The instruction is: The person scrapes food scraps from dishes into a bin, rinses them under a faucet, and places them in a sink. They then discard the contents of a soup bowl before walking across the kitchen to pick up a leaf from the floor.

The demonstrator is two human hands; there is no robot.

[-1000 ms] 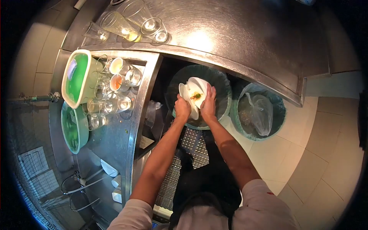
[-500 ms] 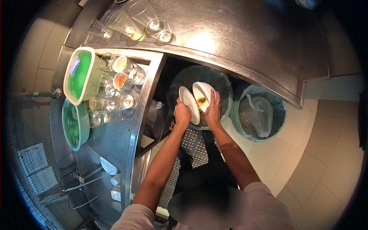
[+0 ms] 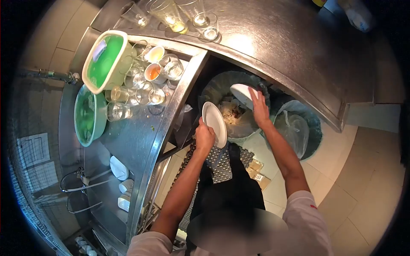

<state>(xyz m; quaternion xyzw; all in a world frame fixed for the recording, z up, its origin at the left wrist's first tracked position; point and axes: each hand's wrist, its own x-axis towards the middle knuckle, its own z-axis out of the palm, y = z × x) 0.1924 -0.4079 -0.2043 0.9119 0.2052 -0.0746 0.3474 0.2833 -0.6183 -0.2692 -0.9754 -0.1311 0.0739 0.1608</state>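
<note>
My left hand (image 3: 206,135) grips the edge of a white oval plate (image 3: 215,124), tilted near the left front rim of a lined bin. Over the bin's right side, my right hand (image 3: 259,106) holds a white bowl (image 3: 244,94), tipped so that its inside is hidden. Its fingers lie against the bowl's right part. Below the two dishes, food scraps (image 3: 232,114) lie inside the lined bin (image 3: 213,87). Plate and bowl are apart.
Left, a steel counter (image 3: 143,141) bears glasses, cups, a cream tub (image 3: 90,64) and a round basin (image 3: 101,115) of green liquid. More glasses (image 3: 171,17) stand on the upper counter (image 3: 273,36). A second lined bin (image 3: 314,128) is at right.
The bowl and plate have moved apart, the bowl up and to the right with my right hand. The food seen in the bowl is out of view; scraps in the bin now show.
</note>
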